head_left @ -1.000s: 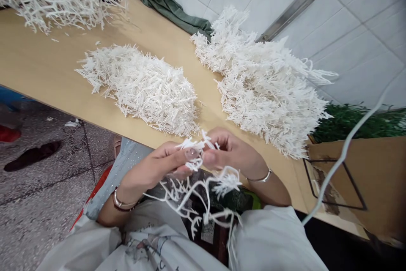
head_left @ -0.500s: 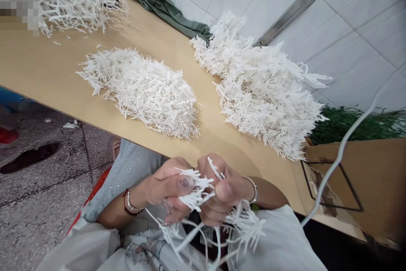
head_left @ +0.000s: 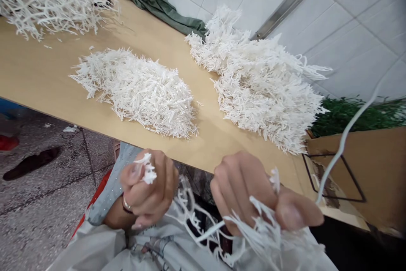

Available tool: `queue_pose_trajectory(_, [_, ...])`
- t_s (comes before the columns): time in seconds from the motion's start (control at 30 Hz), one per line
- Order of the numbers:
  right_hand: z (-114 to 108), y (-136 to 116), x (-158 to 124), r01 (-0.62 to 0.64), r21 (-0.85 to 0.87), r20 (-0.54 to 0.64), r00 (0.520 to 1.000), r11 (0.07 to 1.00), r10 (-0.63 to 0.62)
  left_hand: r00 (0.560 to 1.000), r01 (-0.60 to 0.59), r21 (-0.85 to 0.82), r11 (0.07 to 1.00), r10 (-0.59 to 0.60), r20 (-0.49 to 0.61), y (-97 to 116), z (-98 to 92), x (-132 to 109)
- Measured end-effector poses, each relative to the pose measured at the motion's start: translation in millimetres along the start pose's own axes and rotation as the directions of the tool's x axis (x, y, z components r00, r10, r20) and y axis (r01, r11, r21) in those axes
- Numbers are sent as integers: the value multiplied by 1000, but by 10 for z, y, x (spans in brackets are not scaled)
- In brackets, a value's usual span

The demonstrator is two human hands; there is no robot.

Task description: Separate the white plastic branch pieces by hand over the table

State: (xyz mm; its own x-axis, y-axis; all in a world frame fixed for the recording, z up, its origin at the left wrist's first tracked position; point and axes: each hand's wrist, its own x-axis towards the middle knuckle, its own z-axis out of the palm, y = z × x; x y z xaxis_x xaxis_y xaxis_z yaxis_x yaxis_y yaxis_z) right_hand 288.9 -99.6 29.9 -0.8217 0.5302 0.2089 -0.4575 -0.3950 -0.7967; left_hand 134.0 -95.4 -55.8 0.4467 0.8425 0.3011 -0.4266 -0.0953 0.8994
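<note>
Below the table's (head_left: 47,89) near edge, the left hand (head_left: 149,188) pinches a small spiky white plastic tip (head_left: 146,171); the right hand (head_left: 253,195) is clenched around a thin, branching white plastic sprig (head_left: 253,228). Bristly white heaps (head_left: 139,89) lie on the smooth wood.

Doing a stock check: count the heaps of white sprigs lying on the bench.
3: one heap mid-bench, ahead of the left hand; a bigger heap against the tiled wall; a third heap at the far left, cut off by the frame, so more may lie beyond.
</note>
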Motion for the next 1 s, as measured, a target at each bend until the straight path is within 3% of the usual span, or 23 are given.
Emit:
queue_pose_trajectory(0.1, [-6,-46,-9,-12,-140,-131,991,990,-6,986,-108,-211,971,132,104,126,7,-42])
queue_pose_trajectory(0.17, [-69,-48,10,-34,-250,-165,986,968,-8,985,-163,-203,965,170,17,203,64,-38])
queue_pose_trajectory(0.23, [-142,-48,40,-46,-322,-173,985,946,-11,974,-202,3,979,201,-100,266,101,12])
queue_pose_trajectory(0.3, [-200,-50,70,-9,-342,-169,984,940,-52,955,-148,322,935,220,-199,327,79,115])
queue_pose_trajectory(0.37, [-237,-52,98,76,-322,-137,983,944,-126,926,-27,636,771,259,-274,387,-7,269])
queue_pose_trajectory(0.43, [-262,-51,124,174,-269,-97,974,947,-206,898,94,854,512,326,-295,429,-138,454])
queue_pose_trajectory(0.53, [-292,-49,158,224,-193,-62,969,955,-240,877,157,971,182,426,-222,437,-352,711])
queue_pose_trajectory(0.6, [-307,-52,175,184,-185,-96,974,965,-204,867,182,978,97,454,-206,421,-466,829])
queue_pose_trajectory(0.8, [-315,-90,189,50,-215,-225,969,975,-99,910,212,973,89,346,-230,415,-596,975])
queue_pose_trajectory(1.0, [-307,-135,215,62,-243,-203,973,968,-114,938,246,963,106,223,-264,423,-644,1009])
